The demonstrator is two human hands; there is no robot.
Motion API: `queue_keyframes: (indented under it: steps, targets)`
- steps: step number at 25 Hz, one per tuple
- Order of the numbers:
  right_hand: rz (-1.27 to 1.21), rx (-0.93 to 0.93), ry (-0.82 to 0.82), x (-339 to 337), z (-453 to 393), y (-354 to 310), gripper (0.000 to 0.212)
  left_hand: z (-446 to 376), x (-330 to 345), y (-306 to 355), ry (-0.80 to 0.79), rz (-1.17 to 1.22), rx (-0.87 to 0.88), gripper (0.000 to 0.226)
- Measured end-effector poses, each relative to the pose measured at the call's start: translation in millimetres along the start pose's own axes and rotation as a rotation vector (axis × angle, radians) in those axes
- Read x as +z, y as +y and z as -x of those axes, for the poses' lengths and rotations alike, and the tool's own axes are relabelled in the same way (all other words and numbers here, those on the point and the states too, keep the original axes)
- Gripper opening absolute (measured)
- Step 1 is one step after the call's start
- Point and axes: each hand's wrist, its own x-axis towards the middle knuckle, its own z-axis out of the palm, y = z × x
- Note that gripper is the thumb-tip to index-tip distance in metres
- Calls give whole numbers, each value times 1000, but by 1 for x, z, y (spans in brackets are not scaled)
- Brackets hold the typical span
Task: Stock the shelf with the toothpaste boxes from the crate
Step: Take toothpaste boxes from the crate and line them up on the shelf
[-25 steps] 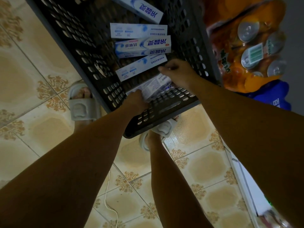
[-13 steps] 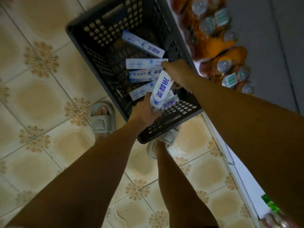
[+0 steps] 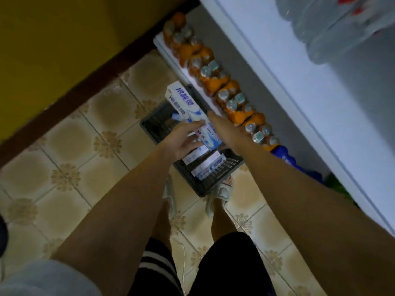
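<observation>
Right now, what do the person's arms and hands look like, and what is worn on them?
Both arms are bare from the hands up past the elbows. The left hand and the right hand wear no gloves; no rings, watch or bands can be made out. A light grey sleeve shows at the lower left corner, on the left upper arm.

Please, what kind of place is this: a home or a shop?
Probably a small shop. Shrink-wrapped packs of orange drink bottles line the bottom white shelf, packs of water bottles sit higher up, and a black crate of toothpaste boxes stands on the tiled floor.
</observation>
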Motion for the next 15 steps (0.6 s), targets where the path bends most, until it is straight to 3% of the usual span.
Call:
queue_keyframes:
  steps: [3, 6, 10, 13, 15]
  targets:
    - [-277, 79, -39, 3, 47, -1, 49, 39, 9, 29, -2, -27, 75, 44]
    - [-534, -72, 39, 6, 85, -11, 31, 76, 22, 57, -41, -115, 90, 46]
    - [-607, -237, 94, -10, 136, -47, 19, 127, 49, 109, -41, -124, 114, 50]
    - [-617, -346, 106, -42, 169, -71, 20, 163, 60, 164, -51, -38, 169, 26]
    - [-610, -422, 127, -64, 192, -90, 24, 185, 66, 202, -75, -176, 211, 20]
